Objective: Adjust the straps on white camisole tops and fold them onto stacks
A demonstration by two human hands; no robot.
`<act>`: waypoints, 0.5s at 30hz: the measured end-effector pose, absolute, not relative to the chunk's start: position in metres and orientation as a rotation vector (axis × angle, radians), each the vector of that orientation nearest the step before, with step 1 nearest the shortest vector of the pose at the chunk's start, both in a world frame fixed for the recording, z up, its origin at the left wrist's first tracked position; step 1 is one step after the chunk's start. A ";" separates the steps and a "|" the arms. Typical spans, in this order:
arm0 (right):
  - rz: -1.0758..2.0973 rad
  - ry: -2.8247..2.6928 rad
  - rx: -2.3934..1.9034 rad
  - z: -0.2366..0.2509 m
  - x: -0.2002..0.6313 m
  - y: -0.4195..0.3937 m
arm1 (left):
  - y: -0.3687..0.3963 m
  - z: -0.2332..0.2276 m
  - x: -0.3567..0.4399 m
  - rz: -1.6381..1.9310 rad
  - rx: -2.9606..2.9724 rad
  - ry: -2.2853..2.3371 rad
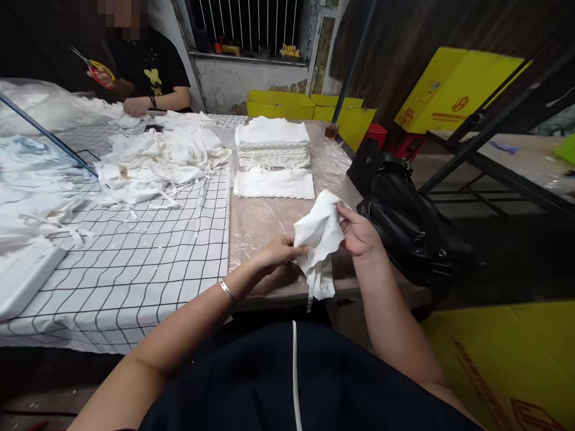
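Between my two hands a white cloth garment piece (320, 230) hangs over the near edge of the table, its lower part and a thin strap dangling. My left hand (283, 251) pinches its left side, thumb on top. My right hand (357, 230) grips the upper right edge. Just beyond lies a flat folded white piece (274, 183) with a wavy edge. Behind that stands a neat stack of folded white pieces (272, 143).
A loose heap of white garments (166, 149) covers the checked cloth (179, 239) at left. Black bags (399, 209) sit on the right edge. Across the table a co-worker (153, 66) holds red-and-yellow scissors (99, 72). Yellow boxes (458, 90) stand around; metal poles (354, 60) rise beside the table.
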State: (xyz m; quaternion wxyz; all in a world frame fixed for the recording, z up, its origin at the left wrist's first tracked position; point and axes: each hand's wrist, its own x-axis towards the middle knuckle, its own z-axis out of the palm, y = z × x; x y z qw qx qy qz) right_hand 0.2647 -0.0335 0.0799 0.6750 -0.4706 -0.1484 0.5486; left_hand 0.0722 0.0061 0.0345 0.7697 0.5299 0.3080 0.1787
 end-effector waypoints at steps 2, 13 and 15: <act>1.219 -0.250 -0.998 0.076 0.282 -0.033 | 0.009 0.036 0.072 0.457 0.997 0.640; 1.475 -0.360 -0.950 0.035 0.266 -0.051 | 0.023 0.073 0.080 0.545 0.858 0.502; 1.413 -0.387 -0.929 0.043 0.282 -0.049 | 0.029 0.080 0.078 0.581 0.889 0.478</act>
